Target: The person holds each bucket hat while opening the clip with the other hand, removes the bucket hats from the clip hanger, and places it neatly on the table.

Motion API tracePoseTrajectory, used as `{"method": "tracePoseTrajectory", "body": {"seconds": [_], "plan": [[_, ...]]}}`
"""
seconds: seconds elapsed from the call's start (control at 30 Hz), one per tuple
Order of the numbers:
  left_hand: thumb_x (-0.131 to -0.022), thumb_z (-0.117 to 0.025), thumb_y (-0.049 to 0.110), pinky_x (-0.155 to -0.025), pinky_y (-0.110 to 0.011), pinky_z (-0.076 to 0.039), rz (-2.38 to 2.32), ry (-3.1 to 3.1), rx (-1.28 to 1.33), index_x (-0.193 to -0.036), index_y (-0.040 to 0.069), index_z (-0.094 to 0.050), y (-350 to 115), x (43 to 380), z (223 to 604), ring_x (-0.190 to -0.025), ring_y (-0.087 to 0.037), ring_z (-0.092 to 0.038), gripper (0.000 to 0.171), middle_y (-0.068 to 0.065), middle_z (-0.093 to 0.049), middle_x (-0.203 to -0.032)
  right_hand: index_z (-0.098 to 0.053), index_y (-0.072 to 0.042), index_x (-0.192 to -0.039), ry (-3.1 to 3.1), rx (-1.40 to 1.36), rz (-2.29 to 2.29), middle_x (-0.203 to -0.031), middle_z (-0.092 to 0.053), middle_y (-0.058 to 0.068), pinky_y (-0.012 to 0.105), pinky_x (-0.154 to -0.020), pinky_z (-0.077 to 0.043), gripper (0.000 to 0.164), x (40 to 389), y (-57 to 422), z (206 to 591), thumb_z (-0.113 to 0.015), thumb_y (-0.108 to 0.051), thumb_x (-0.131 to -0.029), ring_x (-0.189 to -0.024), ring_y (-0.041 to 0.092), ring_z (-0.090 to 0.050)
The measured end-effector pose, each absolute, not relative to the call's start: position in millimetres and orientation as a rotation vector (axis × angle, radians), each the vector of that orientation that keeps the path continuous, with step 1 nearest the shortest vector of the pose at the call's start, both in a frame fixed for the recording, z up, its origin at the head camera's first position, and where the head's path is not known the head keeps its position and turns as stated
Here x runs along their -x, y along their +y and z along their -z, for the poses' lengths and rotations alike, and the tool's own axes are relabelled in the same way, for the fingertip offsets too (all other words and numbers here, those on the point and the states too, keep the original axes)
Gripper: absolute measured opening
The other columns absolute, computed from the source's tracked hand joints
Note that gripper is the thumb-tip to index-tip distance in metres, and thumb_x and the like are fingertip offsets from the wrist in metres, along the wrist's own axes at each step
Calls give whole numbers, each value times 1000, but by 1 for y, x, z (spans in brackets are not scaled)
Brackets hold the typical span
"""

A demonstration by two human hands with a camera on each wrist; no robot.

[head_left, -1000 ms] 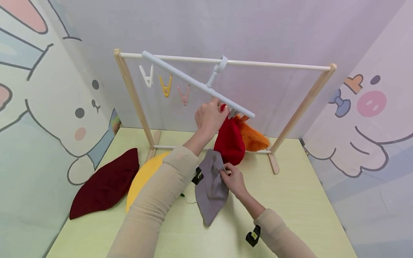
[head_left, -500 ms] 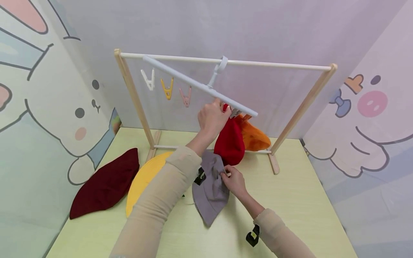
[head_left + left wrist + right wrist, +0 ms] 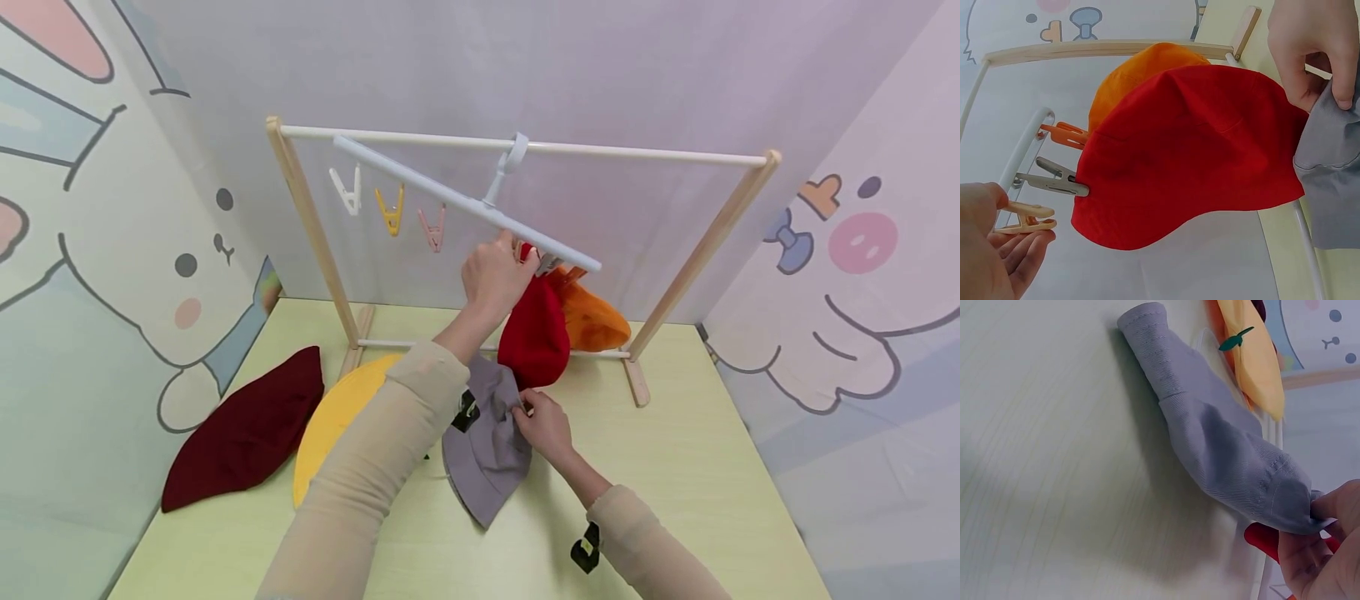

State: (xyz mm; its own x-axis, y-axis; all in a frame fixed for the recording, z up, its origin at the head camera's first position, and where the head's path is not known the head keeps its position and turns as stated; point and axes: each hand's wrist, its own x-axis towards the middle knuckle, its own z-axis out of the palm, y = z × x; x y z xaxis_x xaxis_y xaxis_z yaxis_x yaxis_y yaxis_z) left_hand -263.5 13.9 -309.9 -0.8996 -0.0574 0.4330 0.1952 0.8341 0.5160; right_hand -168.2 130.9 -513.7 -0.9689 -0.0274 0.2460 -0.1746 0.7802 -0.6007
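Grey hat (image 3: 491,462) pinched, yellow hat (image 3: 328,425) partly hidden

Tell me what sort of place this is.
It looks like a small play or demonstration booth: cartoon-printed walls border a pale table, where a rack carries a hanger with a red hat clipped on.

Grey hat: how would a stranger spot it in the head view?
Start at the drying rack, then its hanging red hat. Lower left of that, the right hand pinches the grey hat by its edge. Its grey colour sets it apart from the red hat and the yellow item to its left.
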Motion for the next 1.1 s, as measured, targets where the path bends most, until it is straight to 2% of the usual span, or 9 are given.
{"method": "tracePoseTrajectory", "body": {"seconds": [0.37,0.7,1.1], "plan": [[-87,-54,42,-45,-25,-31,838,-2562,135,-75,15,-49,18,263,310,-51,-16,-46,30,1,-42,-55,-68,-15,-85,-2796,-149,-889,-71,-58,0,30,-51,-40,8,168,134,517,-68,-14,-77,-61,15,-55],[-87,-54,42,-44,-24,-32,820,-2580,165,-77,15,-50,18,262,308,-51,-16,-46,30,1,-44,-56,-67,-14,-84,-2816,-150,-819,-70,-58,1,30,-50,-40,7,168,136,520,-68,-14,-77,-60,16,-55],[-87,-53,42,-46,-23,-35,906,-2608,172,-88,14,-56,19,262,307,-52,-15,-49,27,1,-51,-59,-67,-15,-91,-2825,-154,-790,-70,-58,3,32,-49,-40,14,168,139,524,-68,-14,-77,-61,18,-56]]}}
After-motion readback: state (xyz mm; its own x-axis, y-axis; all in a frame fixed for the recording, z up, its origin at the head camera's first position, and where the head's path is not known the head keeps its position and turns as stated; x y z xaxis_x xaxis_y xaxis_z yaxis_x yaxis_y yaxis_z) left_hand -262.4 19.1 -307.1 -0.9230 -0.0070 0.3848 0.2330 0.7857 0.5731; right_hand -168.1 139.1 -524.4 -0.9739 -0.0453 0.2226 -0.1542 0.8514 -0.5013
